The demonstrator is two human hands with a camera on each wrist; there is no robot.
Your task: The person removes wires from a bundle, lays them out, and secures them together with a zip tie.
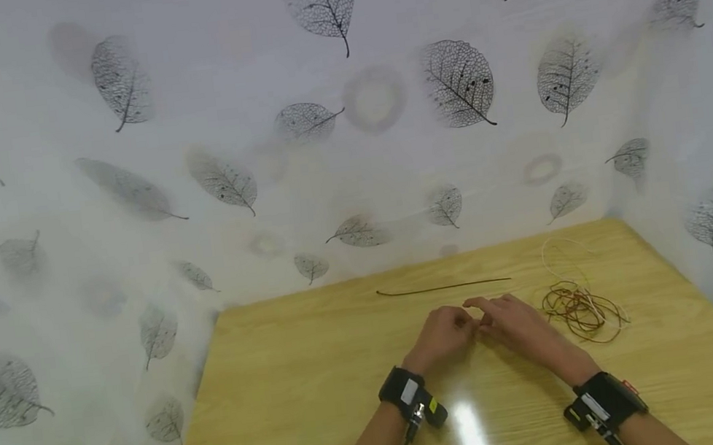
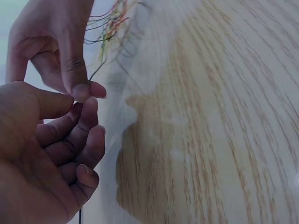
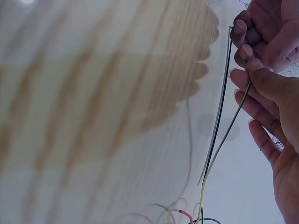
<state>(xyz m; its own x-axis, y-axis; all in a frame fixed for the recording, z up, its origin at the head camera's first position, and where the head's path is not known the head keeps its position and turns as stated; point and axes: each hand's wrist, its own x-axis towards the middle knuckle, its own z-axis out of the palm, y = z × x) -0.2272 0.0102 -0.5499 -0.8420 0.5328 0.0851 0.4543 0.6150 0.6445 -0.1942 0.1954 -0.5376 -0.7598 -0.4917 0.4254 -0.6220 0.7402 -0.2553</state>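
Both hands meet fingertip to fingertip above the wooden table. Between thumb and finger, my right hand [image 1: 516,325] pinches a thin yellow-green wire [image 3: 229,128], which trails back to a tangle of wires [image 1: 583,314] at the right. Close against those fingertips, the left hand [image 1: 443,335] has thumb and index finger pressed together at the wire's end; the tip itself is hidden by the fingers. In the left wrist view the other left fingers [image 2: 88,144] are loosely curled, and a short dark stretch of the wire [image 2: 97,71] shows beside the right thumb.
A straight black cable [image 1: 443,287] lies on the table [image 1: 296,391] beyond the hands. One pale wire loop [image 1: 547,248] reaches from the tangle toward the back edge. Leaf-patterned white curtains [image 1: 350,164] close off the back and both sides.
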